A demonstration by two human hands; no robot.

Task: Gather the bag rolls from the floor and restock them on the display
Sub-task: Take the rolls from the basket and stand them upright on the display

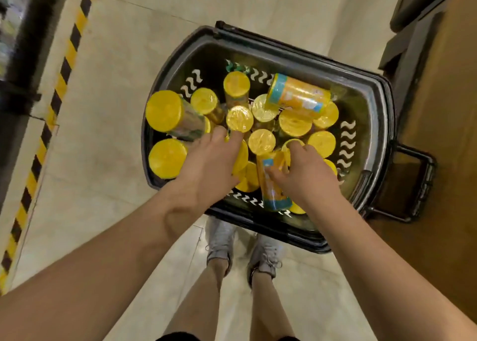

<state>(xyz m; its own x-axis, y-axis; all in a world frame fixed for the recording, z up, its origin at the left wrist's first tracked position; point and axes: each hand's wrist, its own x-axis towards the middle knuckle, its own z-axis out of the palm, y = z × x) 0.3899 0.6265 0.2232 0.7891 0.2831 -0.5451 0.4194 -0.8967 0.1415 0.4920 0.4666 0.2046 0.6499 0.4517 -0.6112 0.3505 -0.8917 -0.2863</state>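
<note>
A black shopping basket (379,124) stands on the tiled floor, holding several yellow bag rolls. Most stand upright, like the roll (239,118) just beyond my left fingertips; one labelled roll (299,95) lies on top at the far side. My left hand (206,165) reaches into the basket from the left, and its fingers curl round an upright roll (242,157). My right hand (307,170) grips a tilted roll with an orange and blue label (273,188) near the basket's front wall, thumb on its side.
The basket's folded handle (413,186) sticks out to the right, against a brown cabinet side (438,134). Yellow-black hazard tape (59,87) runs along a dark fixture on the left. My feet in white shoes (222,240) stand just in front of the basket.
</note>
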